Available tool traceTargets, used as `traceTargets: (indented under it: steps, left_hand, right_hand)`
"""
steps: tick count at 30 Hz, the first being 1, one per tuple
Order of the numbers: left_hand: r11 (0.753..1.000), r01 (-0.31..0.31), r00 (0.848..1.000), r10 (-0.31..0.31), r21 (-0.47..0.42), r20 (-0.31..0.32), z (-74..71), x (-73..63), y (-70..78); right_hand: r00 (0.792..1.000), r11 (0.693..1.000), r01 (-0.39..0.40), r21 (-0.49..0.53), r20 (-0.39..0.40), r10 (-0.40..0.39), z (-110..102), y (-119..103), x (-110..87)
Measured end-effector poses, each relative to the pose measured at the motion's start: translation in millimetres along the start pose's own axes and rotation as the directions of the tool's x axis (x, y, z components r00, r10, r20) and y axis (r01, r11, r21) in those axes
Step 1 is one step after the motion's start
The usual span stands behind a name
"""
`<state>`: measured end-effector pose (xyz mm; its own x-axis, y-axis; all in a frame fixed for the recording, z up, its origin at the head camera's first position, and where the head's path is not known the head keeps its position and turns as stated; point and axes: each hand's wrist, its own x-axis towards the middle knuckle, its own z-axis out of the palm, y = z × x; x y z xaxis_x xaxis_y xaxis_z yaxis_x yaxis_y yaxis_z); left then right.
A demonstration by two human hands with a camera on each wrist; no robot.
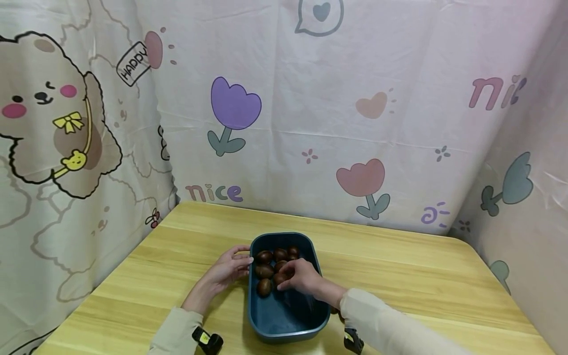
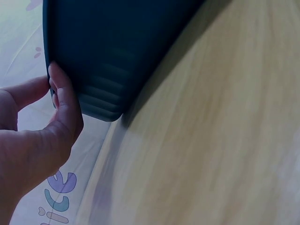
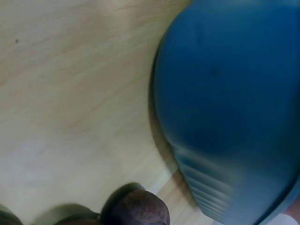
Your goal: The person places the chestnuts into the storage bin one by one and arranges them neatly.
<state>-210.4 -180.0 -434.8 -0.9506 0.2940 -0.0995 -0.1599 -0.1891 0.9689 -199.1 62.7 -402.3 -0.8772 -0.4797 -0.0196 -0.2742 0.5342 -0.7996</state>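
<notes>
A dark blue-green plastic box [image 1: 284, 323] stands on the table, its far part holding several dark brown, shiny egg-shaped things, such as the egg [image 1: 264, 287] at the near left. My left hand [image 1: 228, 270] grips the box's left rim. In the left wrist view, the hand [image 2: 47, 136] has one fingertip against the outer wall [image 2: 101, 84] and another finger at the rim. Reaching over the right side, my right hand [image 1: 303, 277] pinches a brown egg [image 1: 280, 279] between thumb and fingers, low among the others. The right wrist view shows only the box's outer wall [image 3: 220, 103] there.
More brown eggs lie on the table right of the box, partly hidden by the right sleeve [image 1: 381, 315]; one egg [image 3: 143, 208] shows in the right wrist view. The wooden table [image 1: 399, 256] meets printed cloth [image 1: 310, 148] at its back and sides.
</notes>
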Motion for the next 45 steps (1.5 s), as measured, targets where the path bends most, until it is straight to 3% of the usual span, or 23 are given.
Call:
traceTargets:
  steps: [6,16,24,30,37,45]
  left_hand:
    - [1.0,0.005,1.0,-0.005,-0.003,-0.006,0.9,0.3,0.2]
    - [1.0,0.003,1.0,-0.003,0.002,-0.001,1.8,1.9,-0.9]
    - [1.0,0.006,1.0,-0.006,0.011,-0.006,1.4,1.5,-0.7]
    - [1.0,0.006,1.0,-0.006,0.006,0.001,0.8,-0.1,0.3]
    - [1.0,0.003,1.0,-0.003,0.002,0.004,-1.1,0.1,-0.6]
    - [1.0,0.008,1.0,-0.008,0.0,0.002,-0.2,0.2,-0.3]
  right_hand:
    - [1.0,1.0,-0.022,-0.017,0.014,0.022,3.4,5.2,-0.4]
    - [1.0,0.999,0.015,-0.034,0.015,-0.014,3.5,7.6,-3.0]
    - [0.995,0.995,0.098,0.017,-0.028,-0.098,-9.0,-1.2,-5.5]
    - [0.983,0.985,0.17,-0.001,-0.07,-0.17,-29.1,-5.8,-13.1]
    - [0.988,0.993,0.107,0.052,-0.116,-0.101,-56.0,4.4,-29.7]
    - [0.996,0.995,0.018,0.101,-0.087,-0.009,-85.5,29.5,-56.3]
